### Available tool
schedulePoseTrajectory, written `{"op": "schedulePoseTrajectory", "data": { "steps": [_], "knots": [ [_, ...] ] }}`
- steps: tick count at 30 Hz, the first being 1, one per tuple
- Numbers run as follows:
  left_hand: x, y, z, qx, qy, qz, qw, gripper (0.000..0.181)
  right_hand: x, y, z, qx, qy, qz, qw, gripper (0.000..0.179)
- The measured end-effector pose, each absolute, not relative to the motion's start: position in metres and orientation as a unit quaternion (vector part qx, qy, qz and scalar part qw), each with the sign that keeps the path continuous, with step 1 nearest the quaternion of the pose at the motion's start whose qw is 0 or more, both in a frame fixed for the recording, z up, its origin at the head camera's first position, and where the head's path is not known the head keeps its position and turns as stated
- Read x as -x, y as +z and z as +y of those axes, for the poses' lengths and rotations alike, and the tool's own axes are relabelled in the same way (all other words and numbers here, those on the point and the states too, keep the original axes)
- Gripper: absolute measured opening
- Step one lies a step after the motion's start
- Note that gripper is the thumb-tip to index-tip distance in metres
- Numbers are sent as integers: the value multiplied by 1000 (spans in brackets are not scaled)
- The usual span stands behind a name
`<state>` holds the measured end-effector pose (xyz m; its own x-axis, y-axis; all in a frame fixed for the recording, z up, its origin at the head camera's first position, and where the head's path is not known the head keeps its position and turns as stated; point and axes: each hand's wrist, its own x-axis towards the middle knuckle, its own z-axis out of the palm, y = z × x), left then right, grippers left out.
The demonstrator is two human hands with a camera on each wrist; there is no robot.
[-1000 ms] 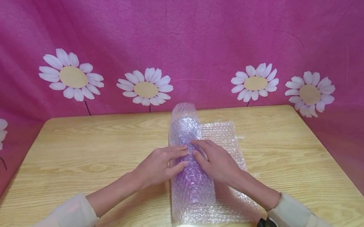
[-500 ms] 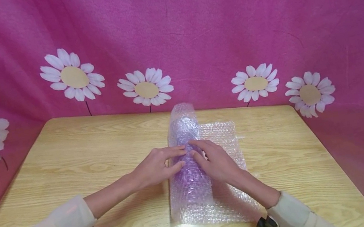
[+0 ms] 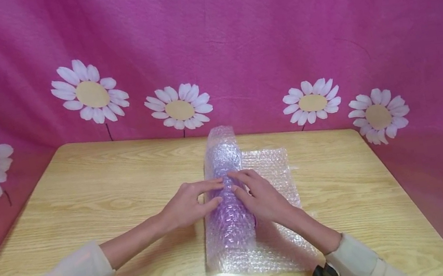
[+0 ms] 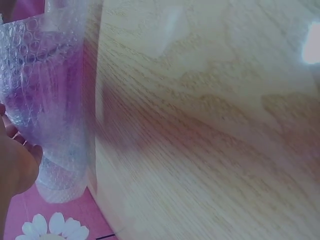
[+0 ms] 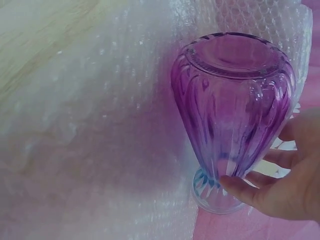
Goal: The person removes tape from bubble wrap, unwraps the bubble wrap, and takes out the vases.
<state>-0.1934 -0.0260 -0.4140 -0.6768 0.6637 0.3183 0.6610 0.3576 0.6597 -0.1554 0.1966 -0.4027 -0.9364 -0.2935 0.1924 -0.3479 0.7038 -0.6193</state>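
Note:
A purple glass vase [image 5: 230,110] with ribbed sides and a blue-tinted, flared clear end lies on its side on a sheet of bubble wrap [image 3: 268,169]. One side of the wrap is folded over it, so in the head view the vase shows mostly as purple through the plastic. My left hand [image 3: 184,205] rests its straight fingers and thumb on the wrap from the left. My right hand [image 3: 262,197] bends over the vase from the right. In the right wrist view its thumb touches the narrow part of the vase, with the fingers on the far side.
The wrap's loose part spreads to the right and toward the front on the wooden table [image 3: 115,185]. A pink curtain [image 3: 230,34] with large daisies hangs round the table's back and sides. The wrapped roll's far end reaches close to the back edge.
The wrapped vase has shifted slightly to the left, and my left hand has drawn left with it. My right hand has moved barely at all. A purple bit of vase now shows at the roll's right edge.

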Motion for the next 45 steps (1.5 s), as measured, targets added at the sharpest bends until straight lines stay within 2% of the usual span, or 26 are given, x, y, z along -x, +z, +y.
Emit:
{"op": "schedulePoseTrajectory", "data": {
  "steps": [18,45],
  "knots": [
    [186,-413,-34,-341,471,812,55,44,160,-398,184,-175,343,-922,37,44],
    [185,-424,-51,-291,553,776,84,44,166,-396,167,-206,306,-929,41,46]
  ]
}}
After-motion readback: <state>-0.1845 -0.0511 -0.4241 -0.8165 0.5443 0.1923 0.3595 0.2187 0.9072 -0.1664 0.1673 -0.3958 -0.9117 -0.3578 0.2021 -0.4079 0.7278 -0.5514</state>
